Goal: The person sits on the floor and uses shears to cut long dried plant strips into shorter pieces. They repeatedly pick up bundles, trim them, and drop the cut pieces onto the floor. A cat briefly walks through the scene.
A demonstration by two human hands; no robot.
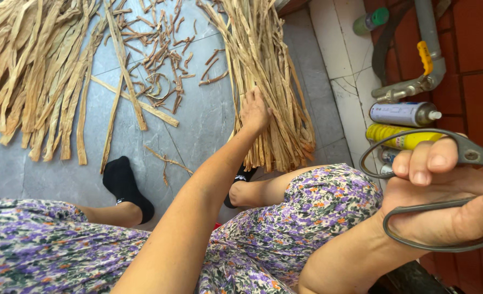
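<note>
The left hand (254, 111) lies flat, fingers spread, on the bundle of dried strips (266, 81) that rests on the grey floor (209, 114). Right of the bundle, the right hand (448, 196) grips metal scissors (432, 158), fingers through the loops. Spray cans (404, 114) lie beyond.

tan dried strips (263, 76) on grey floor tiles (203, 114); purple floral dress (301, 218); black socks (124, 185); yellow spray can (394, 136), white can (402, 113).
</note>
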